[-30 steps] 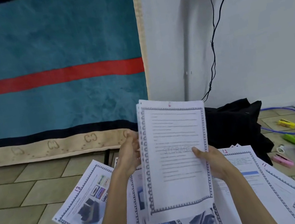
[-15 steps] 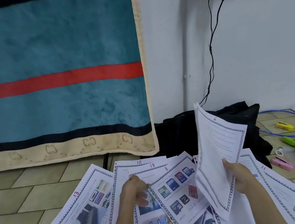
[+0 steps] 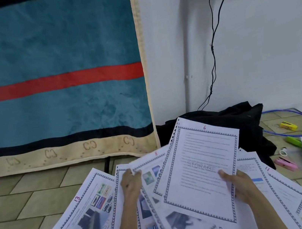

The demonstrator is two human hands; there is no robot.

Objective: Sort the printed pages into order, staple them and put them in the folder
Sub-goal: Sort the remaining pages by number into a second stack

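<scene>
The left hand's fingers (image 3: 136, 173) are now pinching the top corner of page 8 (image 3: 152, 176), lifting it off the floor (image 3: 25, 225). Half a second ago they were resting on the spread pages. The right hand (image 3: 237, 183) is gripping the page 6 stack (image 3: 204, 165), now facing up. Sorting is going on.

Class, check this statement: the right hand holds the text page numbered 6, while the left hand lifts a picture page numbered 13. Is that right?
Not quite. The head view shows the left hand lifting the picture page numbered 8; page 13 lies flat on the floor. The right hand does hold page 6.
</scene>
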